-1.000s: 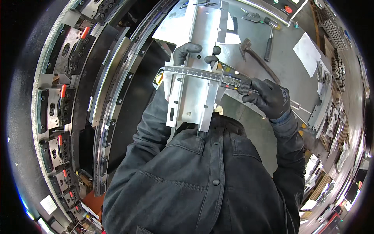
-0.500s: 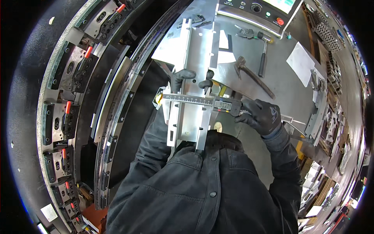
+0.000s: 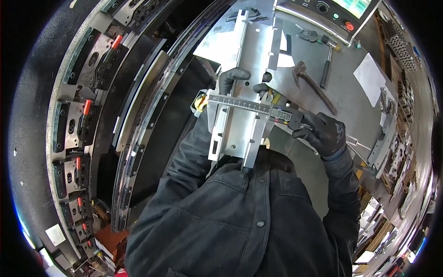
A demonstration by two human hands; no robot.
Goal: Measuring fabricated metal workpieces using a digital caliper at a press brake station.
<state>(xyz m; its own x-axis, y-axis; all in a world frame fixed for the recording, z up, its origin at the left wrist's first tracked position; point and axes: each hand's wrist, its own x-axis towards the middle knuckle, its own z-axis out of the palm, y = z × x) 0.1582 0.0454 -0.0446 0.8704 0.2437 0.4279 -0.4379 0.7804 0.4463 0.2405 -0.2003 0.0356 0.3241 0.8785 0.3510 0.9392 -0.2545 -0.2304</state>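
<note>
A long bent sheet-metal channel (image 3: 242,120) runs away from my chest, its far end over the table. My left hand (image 3: 234,77), in a dark glove, is closed around it from beneath, with dark fingertips showing at both of its edges. Across the channel lies a digital caliper (image 3: 244,104), its display at the right end; its jaws sit at the channel's two sides, though their exact contact is hard to make out. My right hand (image 3: 325,134), also gloved, grips the caliper's right end. A yellow rounded object (image 3: 200,102) shows by my left wrist.
On the metal table (image 3: 295,92) are a claw hammer (image 3: 316,87), a second hammer (image 3: 326,67), pliers (image 3: 307,34) and a white sheet (image 3: 370,78). A control panel (image 3: 323,11) stands at the far side. Machine clamps with red levers (image 3: 87,107) line the left.
The channel, caliper and both hands appear shifted right and slightly up in the picture, and the surroundings shift with them. Both grips stay the same.
</note>
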